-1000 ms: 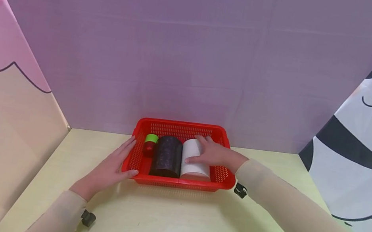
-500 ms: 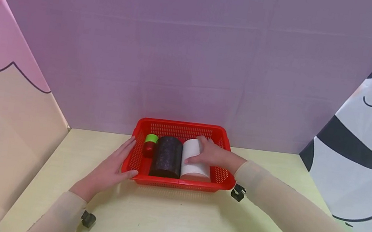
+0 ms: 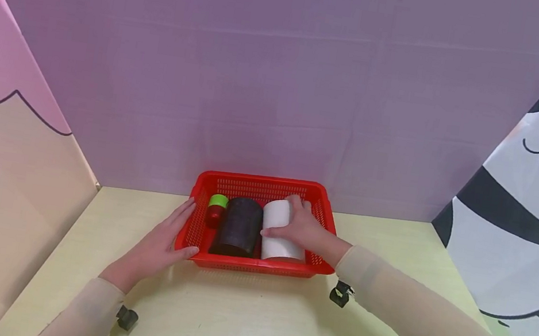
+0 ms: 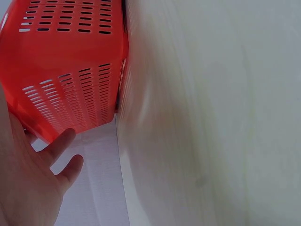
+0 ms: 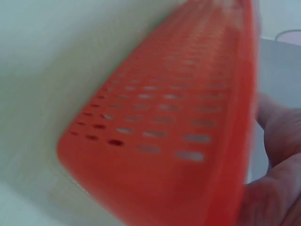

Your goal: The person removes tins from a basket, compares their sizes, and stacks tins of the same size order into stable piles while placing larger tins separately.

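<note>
In the head view, a red perforated plastic basket (image 3: 255, 263) stands on the table by the purple back wall. Inside, from left to right, lie a small red jar with a green lid (image 3: 217, 209), a black cylinder (image 3: 238, 226) and a white cylinder (image 3: 278, 224). My right hand (image 3: 303, 226) grips the white cylinder, thumb on its left side and fingers over the far end and right side. My left hand (image 3: 158, 247) rests against the basket's left side with fingers extended, thumb at the front rim. The left wrist view shows its fingers spread beside the basket wall (image 4: 66, 94).
The pale wooden table (image 3: 230, 325) extends in front of the basket and to both sides. A purple cloth wall (image 3: 281, 88) rises right behind it. Printed panels flank the table, pink on the left (image 3: 8, 59) and a panda on the right (image 3: 538, 191).
The white cylinder has shifted slightly in my right hand's grip. The black cylinder's near end has swung left, so it now lies slanted. My left hand has stayed at the basket's side.
</note>
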`<state>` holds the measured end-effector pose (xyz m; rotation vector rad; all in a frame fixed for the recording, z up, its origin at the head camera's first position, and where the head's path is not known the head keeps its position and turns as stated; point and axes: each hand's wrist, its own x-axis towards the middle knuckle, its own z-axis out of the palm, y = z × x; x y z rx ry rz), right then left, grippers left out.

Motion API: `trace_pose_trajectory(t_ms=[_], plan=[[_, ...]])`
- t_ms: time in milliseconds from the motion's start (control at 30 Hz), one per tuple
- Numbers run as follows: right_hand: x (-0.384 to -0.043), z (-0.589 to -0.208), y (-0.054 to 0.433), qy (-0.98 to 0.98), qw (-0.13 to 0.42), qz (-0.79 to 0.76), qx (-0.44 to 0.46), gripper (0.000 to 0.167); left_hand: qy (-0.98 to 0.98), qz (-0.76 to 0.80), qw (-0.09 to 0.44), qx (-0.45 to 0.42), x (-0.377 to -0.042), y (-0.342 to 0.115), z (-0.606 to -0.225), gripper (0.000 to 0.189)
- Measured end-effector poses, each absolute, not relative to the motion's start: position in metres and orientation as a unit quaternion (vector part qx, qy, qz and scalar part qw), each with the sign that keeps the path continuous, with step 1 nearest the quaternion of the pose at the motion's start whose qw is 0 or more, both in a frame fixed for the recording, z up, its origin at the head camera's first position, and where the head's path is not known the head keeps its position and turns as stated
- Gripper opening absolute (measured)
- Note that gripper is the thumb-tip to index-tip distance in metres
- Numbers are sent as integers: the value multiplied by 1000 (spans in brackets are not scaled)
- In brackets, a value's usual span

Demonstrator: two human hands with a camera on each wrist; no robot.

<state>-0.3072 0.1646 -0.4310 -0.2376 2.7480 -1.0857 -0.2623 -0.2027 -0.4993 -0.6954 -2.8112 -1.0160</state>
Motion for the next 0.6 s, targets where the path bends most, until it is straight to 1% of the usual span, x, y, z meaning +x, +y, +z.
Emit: trace_pose_trajectory(t_ms=[200,433,600], plan=[[-301,-430,162,923,62,-372,-78,101,-917,-328,37,-224,-263,-203,-500,112],[-301,-422,165,926,36,-364,-96,99,-920,-325,36,-217,-263,-203,-500,111],[-302,-415,170,928,8,-358,-105,104,-920,-324,35,-217,-263,-203,-500,111]])
